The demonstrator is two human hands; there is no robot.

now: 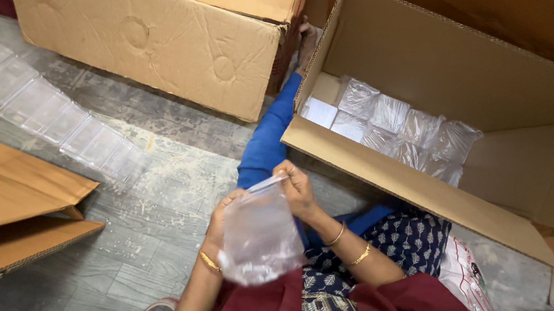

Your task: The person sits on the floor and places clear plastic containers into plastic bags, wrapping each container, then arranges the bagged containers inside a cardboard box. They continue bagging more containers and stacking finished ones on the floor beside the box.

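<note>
Both hands hold 1 clear plastic bag (260,235) low in the middle of the view. The left hand (218,226) grips its side at 9 o'clock; the right hand (295,188) pinches its top edge at 1 o'clock. An open cardboard box (418,185) of packed bags (396,128) (shiny, side by side) sits at 2 o'clock. Clear trays (52,110) line the floor (155,231) at 10 o'clock.

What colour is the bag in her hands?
The plastic bag is clear, slightly frosted; seen in the head view.
</note>
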